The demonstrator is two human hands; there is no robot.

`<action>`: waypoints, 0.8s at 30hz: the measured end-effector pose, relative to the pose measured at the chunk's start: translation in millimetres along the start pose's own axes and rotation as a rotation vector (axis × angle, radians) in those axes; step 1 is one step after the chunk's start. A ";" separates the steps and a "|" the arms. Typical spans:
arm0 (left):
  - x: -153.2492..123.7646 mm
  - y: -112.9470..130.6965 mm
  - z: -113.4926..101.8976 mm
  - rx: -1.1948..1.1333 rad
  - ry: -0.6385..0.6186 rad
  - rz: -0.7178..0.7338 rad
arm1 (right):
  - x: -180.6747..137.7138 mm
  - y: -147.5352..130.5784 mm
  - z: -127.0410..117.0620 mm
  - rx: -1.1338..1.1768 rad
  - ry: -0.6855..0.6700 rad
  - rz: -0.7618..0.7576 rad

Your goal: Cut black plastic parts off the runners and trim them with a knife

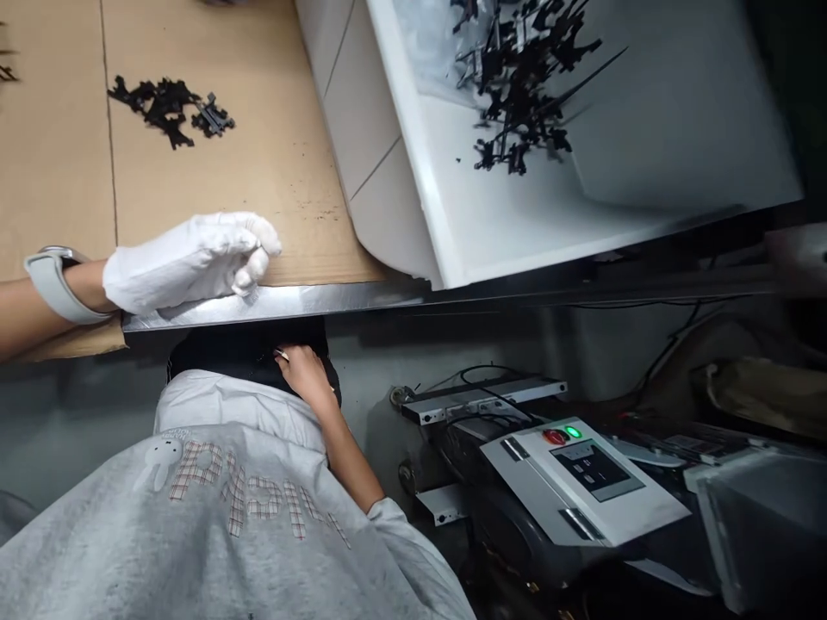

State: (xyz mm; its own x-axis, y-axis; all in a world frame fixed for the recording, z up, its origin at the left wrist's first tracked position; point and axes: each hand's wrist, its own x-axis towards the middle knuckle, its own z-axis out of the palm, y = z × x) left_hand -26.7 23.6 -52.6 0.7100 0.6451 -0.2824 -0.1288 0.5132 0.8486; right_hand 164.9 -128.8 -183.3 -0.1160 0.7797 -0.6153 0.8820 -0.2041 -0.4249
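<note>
My left hand [194,258], in a white cloth glove, rests at the front edge of the brown tabletop with its fingers curled in. Nothing shows between them. On that wrist is a watch with a pale band [55,280]. My right hand [307,375] is bare and lies on my dark-clothed lap below the table edge. Its fingers are bent, and a small pale sliver shows at the fingertips; what it is cannot be made out. Beyond the glove, a small pile of black plastic parts [169,108] lies on the table, touched by neither hand.
A large white bin [652,164] at the upper right holds more black branching parts [526,77] and a clear plastic bag [436,52]. The metal table edge [310,297] runs above my lap. At the lower right stands a machine with a control panel [591,482] and a lit green button.
</note>
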 end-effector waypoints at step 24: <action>-5.0 -15.9 4.1 0.023 -0.060 0.232 | -16.3 -99.6 -125.8 1.016 0.649 -0.435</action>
State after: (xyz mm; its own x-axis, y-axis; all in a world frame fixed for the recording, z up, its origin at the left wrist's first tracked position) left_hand -25.4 9.9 -62.9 0.7029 0.7093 -0.0525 -0.2779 0.3418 0.8977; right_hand 136.4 -46.8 -47.4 0.1907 0.9815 0.0148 0.0508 0.0051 -0.9987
